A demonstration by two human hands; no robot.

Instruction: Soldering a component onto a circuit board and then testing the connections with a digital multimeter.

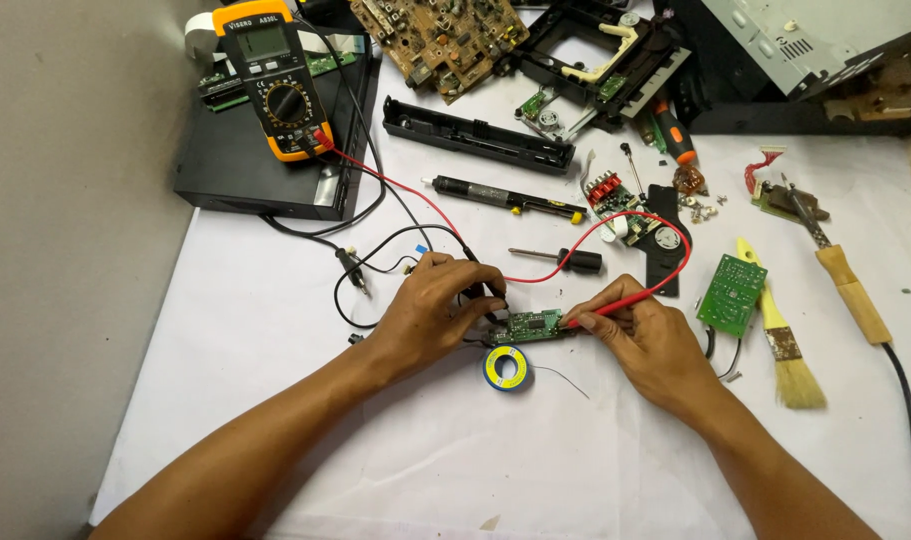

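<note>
Both hands work mid-counter: left hand (437, 305) pinches the black probe (478, 278), right hand (647, 335) grips the red probe (615, 305), both touching a small green circuit board (533, 324) (light, stiff, fragile; best held by its edges).

Two bare forearms are seen entering from the lower edge of the view. No sleeves are seen up to that edge. The left hand (430, 305) and the right hand (650, 335) are ungloved. No rings are observed on the visible fingers, and no watch or band at either wrist.
</note>
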